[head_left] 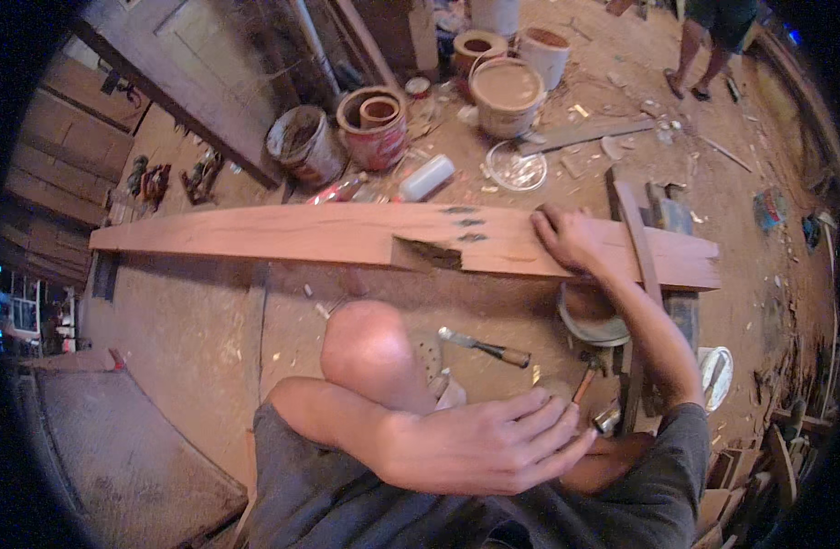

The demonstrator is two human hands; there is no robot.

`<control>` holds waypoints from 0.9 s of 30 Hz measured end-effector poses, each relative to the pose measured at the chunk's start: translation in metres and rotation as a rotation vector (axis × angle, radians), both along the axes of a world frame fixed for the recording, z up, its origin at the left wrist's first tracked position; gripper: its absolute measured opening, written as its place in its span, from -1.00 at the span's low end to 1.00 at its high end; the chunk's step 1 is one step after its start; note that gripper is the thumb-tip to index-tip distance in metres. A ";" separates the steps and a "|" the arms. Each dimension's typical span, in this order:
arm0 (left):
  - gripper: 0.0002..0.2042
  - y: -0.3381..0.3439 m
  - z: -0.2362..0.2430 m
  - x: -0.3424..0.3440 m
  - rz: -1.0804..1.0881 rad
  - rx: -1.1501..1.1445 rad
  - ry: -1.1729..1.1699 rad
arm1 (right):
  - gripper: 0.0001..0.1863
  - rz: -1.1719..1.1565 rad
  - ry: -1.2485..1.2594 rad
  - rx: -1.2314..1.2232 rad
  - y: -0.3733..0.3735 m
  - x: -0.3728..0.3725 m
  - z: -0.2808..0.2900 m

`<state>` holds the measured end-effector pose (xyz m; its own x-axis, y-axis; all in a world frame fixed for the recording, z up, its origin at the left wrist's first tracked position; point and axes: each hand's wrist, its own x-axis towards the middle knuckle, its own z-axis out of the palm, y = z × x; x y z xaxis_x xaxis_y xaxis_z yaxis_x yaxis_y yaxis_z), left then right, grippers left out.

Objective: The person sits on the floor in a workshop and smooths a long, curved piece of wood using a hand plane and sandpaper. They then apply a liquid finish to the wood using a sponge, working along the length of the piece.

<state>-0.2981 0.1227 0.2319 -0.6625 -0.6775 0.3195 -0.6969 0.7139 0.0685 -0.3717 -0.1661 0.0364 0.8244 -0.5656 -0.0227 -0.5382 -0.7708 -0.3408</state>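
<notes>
A long, thick wooden beam [283, 233] lies across in front of me. It has a dark notch [429, 253] cut in its near edge and several dark marks on its face. My right hand [568, 240] grips the beam right of the notch, its bent fingers over the far edge. Above my lap, my left hand [507, 444] holds nothing; its fingers are loosely bent and a little apart. Close to those fingertips are a hammer's wooden handle [585, 381] and a shiny metal piece [607, 417]. A chisel [486, 348] lies on the ground between my knee and the beam.
Under the beam's right part are a supporting timber [678, 311] and an upright wooden strip [636, 233]. Beyond the beam stand several buckets [508, 96], a white bottle [426, 178] and a clear lid [517, 167]. Another person's legs [697, 55] show at the far right.
</notes>
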 end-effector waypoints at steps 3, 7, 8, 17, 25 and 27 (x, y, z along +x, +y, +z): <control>-0.48 0.010 -0.004 -0.001 0.017 0.015 0.030 | -0.54 0.039 -0.036 -0.008 0.004 0.002 -0.005; -0.49 0.005 -0.002 -0.005 0.001 0.042 0.027 | -0.56 0.029 -0.017 -0.019 0.001 -0.006 0.005; -0.49 0.003 0.000 -0.005 -0.008 0.042 0.013 | -0.57 0.028 -0.005 -0.013 0.000 -0.006 0.007; -0.51 -0.001 0.001 -0.006 -0.008 0.060 0.024 | -0.60 0.037 -0.008 -0.017 -0.007 -0.007 0.005; -0.52 0.006 0.000 0.002 -0.026 0.069 0.006 | -0.59 0.021 0.015 -0.002 0.004 0.000 0.007; -0.52 0.000 0.001 0.001 -0.026 0.087 -0.009 | -0.55 0.012 0.025 0.042 0.000 -0.002 0.002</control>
